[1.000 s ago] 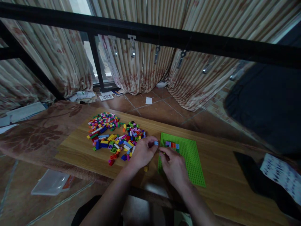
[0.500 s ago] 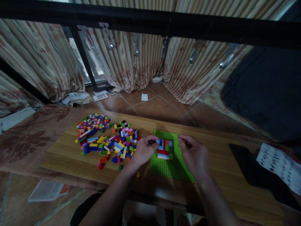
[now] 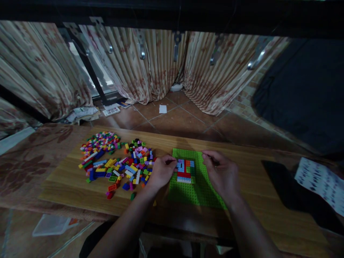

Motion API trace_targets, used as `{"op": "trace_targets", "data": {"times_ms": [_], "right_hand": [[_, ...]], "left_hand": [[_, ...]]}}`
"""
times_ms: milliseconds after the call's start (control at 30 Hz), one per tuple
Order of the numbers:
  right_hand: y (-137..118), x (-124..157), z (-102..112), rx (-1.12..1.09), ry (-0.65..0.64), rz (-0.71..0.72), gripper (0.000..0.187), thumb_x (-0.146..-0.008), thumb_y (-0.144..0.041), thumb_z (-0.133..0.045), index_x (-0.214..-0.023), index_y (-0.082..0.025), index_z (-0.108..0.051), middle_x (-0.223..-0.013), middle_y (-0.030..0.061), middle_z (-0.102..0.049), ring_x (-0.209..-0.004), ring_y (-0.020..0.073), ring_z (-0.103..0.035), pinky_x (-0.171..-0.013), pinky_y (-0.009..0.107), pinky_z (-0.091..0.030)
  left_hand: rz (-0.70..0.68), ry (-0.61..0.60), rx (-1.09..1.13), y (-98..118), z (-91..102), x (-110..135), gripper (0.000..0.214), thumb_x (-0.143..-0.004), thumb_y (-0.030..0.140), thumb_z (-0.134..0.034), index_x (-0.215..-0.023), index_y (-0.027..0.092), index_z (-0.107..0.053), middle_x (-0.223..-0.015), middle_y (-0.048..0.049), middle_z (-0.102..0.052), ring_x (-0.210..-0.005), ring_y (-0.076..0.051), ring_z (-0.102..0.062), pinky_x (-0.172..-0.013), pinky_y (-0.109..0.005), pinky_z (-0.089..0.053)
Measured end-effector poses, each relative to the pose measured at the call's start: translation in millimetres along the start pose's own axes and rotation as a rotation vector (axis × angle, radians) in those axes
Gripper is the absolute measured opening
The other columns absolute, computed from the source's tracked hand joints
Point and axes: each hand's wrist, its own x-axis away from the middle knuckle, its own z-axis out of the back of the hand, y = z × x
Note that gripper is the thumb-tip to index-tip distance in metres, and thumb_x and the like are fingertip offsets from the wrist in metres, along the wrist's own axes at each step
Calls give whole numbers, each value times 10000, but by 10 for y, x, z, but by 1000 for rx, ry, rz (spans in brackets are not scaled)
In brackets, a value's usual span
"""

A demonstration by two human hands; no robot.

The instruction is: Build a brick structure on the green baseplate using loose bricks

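A green studded baseplate (image 3: pixel 206 195) lies on the wooden table in front of me. On its upper left part sits a flat, roughly square patch of toy bricks (image 3: pixel 184 175) in red, blue, white, orange and green. My left hand (image 3: pixel 163 173) is at the patch's left edge, thumb and index finger pinched together; whatever they hold is too small to make out. At the baseplate's upper right edge, my right hand (image 3: pixel 223 173) has curled fingers, with thumb and index fingertips at the rim.
Loose toy bricks (image 3: pixel 111 163) of many colours spread over the table's left side, with a heap of tiny ones behind. A black flat item (image 3: pixel 282 184) and a printed sheet (image 3: pixel 319 182) lie at the right. A dark rail (image 3: pixel 172 18) crosses above.
The camera view has shifted slightly, so the bricks and plate appear a little further left. My left fingers have drawn slightly toward the patch's left edge; my right hand stays at the rim.
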Motion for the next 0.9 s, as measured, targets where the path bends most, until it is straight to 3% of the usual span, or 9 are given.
{"op": "trace_targets", "data": {"times_ms": [300,633,900], "right_hand": [[-42,29,-6,26,-50,16,244,-889,-339,-535,-929,-204,-735,-876,51,-740,-762,190,-680,-716,325,-520],[-46,52,-34,77,-72,24,238,-883,-337,-549,-916,-201,-742,-822,42,-727,-722,182,-663,-704,315,-505],[-49,41,-40,93,-85,31,248,-884,-333,-537,-922,-196,-740,-831,45,-733,-725,183,-668,-705,311,-507]], "left_hand": [[-62,47,-179,-52,-34,5,189,-829,143,-511,-811,167,-698,-581,15,-647,-550,-116,-614,-538,-201,-443],[-155,20,-234,-42,-40,5,216,-856,307,-572,-794,166,-724,-709,-15,-716,-642,-138,-647,-564,-207,-448],[-140,37,-219,-92,-60,-23,156,-821,211,-575,-814,174,-726,-772,-20,-736,-686,-141,-663,-600,-214,-467]]}}
